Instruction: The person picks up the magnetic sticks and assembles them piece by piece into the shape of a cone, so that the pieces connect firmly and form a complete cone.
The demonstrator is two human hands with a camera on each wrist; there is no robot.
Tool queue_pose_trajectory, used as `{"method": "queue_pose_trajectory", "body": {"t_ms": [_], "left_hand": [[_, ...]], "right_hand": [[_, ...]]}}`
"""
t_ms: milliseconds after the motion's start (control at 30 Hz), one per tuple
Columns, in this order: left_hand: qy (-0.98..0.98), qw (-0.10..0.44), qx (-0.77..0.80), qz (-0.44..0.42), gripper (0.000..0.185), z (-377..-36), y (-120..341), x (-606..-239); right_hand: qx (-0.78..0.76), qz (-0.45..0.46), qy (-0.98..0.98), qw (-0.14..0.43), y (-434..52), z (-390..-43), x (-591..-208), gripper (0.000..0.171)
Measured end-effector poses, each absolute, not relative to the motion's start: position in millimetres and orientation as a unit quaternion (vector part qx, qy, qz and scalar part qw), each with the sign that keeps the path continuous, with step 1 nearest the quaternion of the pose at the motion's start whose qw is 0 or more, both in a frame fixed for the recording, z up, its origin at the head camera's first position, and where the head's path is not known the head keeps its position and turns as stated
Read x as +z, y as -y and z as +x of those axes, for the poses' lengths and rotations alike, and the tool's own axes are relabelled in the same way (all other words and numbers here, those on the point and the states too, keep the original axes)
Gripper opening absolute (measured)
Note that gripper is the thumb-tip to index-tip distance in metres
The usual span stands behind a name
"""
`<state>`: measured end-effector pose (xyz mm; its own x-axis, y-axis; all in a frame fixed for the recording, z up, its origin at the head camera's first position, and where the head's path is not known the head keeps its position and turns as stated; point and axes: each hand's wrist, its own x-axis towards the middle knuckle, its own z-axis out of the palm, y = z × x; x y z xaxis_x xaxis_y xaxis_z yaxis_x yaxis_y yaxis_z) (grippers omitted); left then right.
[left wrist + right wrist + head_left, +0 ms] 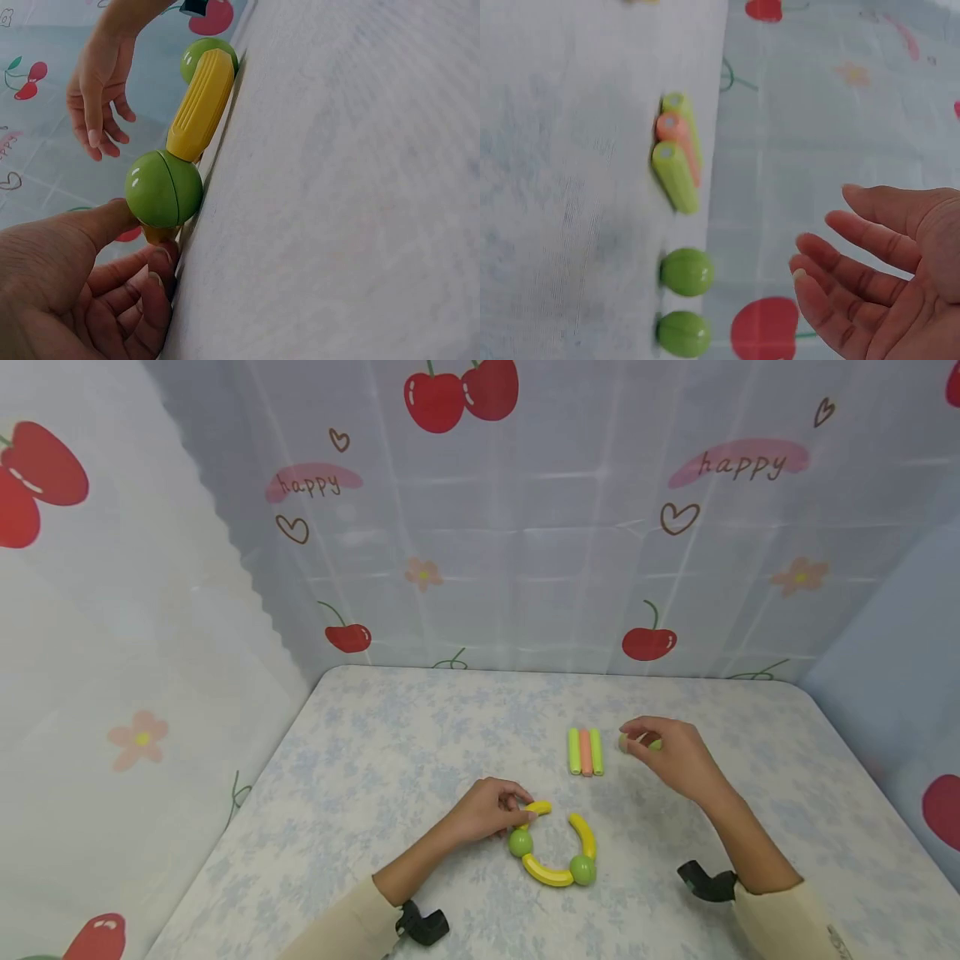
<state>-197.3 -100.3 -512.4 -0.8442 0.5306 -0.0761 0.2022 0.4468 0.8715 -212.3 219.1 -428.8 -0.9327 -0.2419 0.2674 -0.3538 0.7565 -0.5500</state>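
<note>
My left hand (491, 808) pinches a yellow curved bar (539, 807) between thumb and fingers at the table's middle. That bar meets a green ball (521, 842), followed by a second yellow curved bar (547, 873), another green ball (582, 869) and a third curved bar (584, 835). Together they form a ring with a gap on its far side. Farther right, my right hand (671, 756) hovers with relaxed, parted fingers and holds nothing. Beside it are two loose green balls (688, 271), partly covered by the hand in the head view.
Between the ring and the loose balls, slightly farther back, three short sticks lie side by side: a light green one (574, 752), an orange one (586, 752) and another light green one (596, 752). A cherry-print curtain (517, 527) hangs behind the patterned table (390, 727).
</note>
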Motion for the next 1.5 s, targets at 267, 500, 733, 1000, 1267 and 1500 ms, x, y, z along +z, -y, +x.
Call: {"method": "queue_pose_trajectory", "body": {"t_ms": [267, 500, 733, 1000, 1267, 1500], "left_hand": [[-0.831, 0.178, 0.481, 0.215, 0.023, -197, 100, -511], [-0.83, 0.175, 0.488, 0.206, 0.02, -196, 99, -511], [-0.828, 0.174, 0.491, 0.207, 0.021, -196, 101, -512], [-0.828, 0.174, 0.489, 0.213, 0.023, -196, 102, -512], [-0.822, 0.181, 0.498, 0.21, 0.022, -198, 103, -516], [-0.814, 0.192, 0.51, 0.199, 0.021, -199, 104, -516]], "right_hand": [[0.297, 0.106, 0.947, 0.063, -244, -242, -447, 0.044], [0.279, 0.101, 0.955, 0.005, -250, -254, -457, 0.044], [0.261, 0.085, 0.961, -0.014, -255, -260, -470, 0.038], [0.27, 0.083, 0.959, -0.015, -265, -254, -472, 0.032], [0.281, 0.092, 0.955, -0.004, -263, -245, -464, 0.033], [0.302, 0.124, 0.945, -0.008, -247, -237, -451, 0.034]]}}
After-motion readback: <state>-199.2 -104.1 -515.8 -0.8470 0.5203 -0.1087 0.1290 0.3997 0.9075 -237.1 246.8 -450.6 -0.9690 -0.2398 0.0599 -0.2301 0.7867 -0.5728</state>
